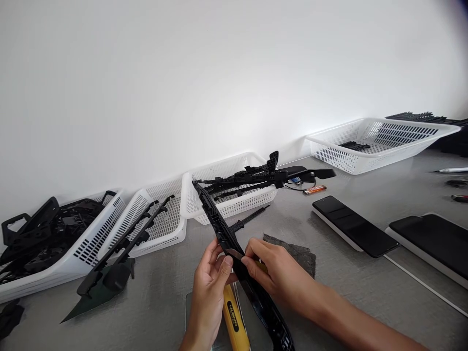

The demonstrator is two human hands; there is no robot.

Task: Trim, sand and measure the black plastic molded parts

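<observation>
A long black plastic trim piece [252,287] runs diagonally across the view, its far end near the middle basket. My left hand [210,287] is closed round its left edge, the thumb lying on top. My right hand [280,273] pinches a knife [234,253] whose flat metal blade lies against the trim piece near my left thumb. A bit of yellow shows under my right fingers; most of the handle is hidden. Below my hands lies a yellow tool [234,312] with a dark label, partly covered. A dark, rough-looking sheet [303,256] lies behind my right hand.
White baskets [234,212] along the wall hold black plastic parts, some jutting over the rims. Another white basket [365,163] stands back right. A dark caliper-like tool [252,218], an orange lighter [315,189], and a phone [354,226] lie on the grey table, with a cable [424,282] at right.
</observation>
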